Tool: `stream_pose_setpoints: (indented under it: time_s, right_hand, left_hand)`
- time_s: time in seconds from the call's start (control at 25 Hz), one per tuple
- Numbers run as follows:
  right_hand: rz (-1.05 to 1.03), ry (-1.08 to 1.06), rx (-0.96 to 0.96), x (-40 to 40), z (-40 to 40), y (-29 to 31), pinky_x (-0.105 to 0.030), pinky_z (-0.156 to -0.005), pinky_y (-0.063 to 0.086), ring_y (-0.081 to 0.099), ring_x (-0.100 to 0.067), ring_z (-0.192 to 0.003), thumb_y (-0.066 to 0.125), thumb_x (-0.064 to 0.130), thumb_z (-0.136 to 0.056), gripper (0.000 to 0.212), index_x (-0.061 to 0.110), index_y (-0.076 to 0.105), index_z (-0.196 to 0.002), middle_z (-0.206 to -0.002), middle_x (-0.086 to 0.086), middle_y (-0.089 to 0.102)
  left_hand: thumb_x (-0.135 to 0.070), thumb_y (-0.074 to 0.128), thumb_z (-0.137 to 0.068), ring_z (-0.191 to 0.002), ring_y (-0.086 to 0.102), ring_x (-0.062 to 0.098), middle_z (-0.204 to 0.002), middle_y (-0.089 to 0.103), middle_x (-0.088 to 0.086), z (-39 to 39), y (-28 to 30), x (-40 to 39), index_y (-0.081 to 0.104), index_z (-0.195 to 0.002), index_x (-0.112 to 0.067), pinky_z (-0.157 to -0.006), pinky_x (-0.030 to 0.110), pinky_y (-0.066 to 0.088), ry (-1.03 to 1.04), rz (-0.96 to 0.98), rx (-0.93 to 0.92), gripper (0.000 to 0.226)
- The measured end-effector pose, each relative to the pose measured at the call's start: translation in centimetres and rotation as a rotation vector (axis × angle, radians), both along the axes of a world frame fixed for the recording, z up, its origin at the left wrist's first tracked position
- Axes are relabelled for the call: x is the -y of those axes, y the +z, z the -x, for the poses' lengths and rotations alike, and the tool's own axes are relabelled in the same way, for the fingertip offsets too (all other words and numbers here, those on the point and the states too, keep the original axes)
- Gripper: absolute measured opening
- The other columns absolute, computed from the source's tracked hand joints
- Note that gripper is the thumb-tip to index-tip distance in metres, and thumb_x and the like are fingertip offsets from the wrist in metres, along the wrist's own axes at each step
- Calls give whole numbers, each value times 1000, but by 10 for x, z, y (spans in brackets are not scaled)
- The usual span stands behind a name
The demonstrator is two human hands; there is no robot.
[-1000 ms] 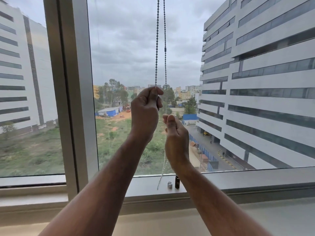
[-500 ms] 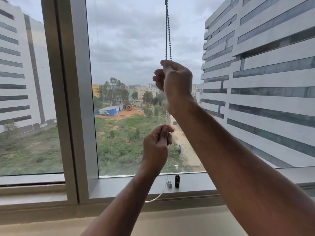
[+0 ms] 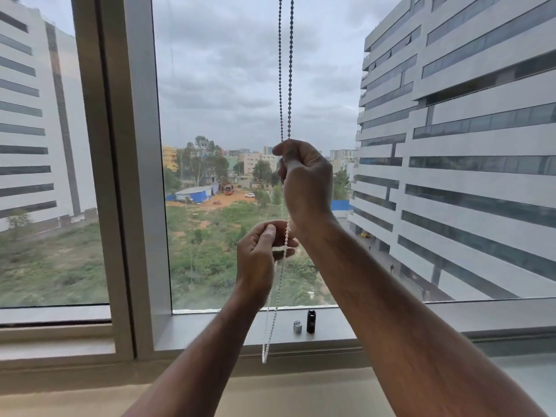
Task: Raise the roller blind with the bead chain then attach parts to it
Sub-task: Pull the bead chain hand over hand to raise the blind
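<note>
The thin metal bead chain hangs straight down in front of the window glass as two strands side by side, its long axis vertical, running from above the frame down to a pale loop just below the grey window sill. The right hand is the higher one, fist closed around both strands; the left hand sits just beneath it, thumb and fingers pinched on the chain. Any pull must run downward along that line. The blind itself is out of view above. On the sill, near the loop, stand a small silver metal cap and a black cylindrical part, untouched.
</note>
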State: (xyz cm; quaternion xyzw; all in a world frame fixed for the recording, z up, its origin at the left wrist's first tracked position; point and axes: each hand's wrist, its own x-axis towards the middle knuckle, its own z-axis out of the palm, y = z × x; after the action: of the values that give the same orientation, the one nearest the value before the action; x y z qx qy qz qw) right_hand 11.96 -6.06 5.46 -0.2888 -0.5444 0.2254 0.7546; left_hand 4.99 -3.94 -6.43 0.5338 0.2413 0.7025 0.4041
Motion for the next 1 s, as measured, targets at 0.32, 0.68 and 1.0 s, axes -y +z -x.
stream_pose_setpoints:
  time_s: [0.32, 0.68, 1.0]
  right_hand:
    - [29, -101, 89, 6, 5, -61, -24, -54, 37, 43, -1, -52, 56, 17, -104, 25, 17, 75, -89, -55, 18, 55]
    - [132, -13, 106, 16, 7, -129, -34, -58, 40, 47, -11, -61, 53, 6, -103, 28, 17, 72, -87, -63, 3, 54]
    - [192, 14, 148, 23, 6, -169, -26, -62, 45, 50, -7, -61, 51, 4, -104, 30, 19, 72, -88, -60, 11, 55]
  left_hand:
    - [-13, 41, -109, -84, 77, 21, -98, 76, 18, 11, 109, 1, 71, -109, -5, -68, 31, 61, 27, -133, 75, 31]
    - [-16, 40, -111, -81, 79, 21, -94, 78, 13, 4, 184, 12, 68, -118, 0, -64, 30, 61, -75, -165, 46, 33]
    - [-6, 51, -105, -46, 35, 9, -61, 56, -2, -1, 172, 10, 72, -87, -16, -44, 23, 27, 121, -201, -13, 29]
